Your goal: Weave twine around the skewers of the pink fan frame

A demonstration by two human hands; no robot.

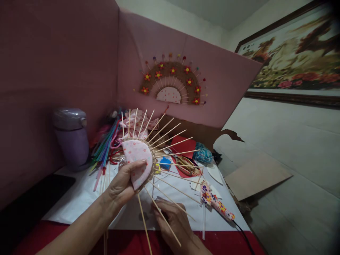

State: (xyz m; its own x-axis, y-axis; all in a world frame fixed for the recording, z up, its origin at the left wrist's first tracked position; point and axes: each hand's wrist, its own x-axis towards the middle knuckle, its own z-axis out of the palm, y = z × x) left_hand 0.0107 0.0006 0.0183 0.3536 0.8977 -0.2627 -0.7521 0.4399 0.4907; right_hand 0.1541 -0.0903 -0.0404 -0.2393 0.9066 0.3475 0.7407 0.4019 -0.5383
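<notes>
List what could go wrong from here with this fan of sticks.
1. The thin sticks spread far beyond the half-round cloth piece in the left hand, so a knock could bend or loosen one.
2. The right hand is close beneath the lower sticks and might catch them.
3. The flowered glue gun lies near several stick tips, and a tug on its black cord might drag it into them.

The light is dim, and the purple flask (71, 141) seems blurred.
</notes>
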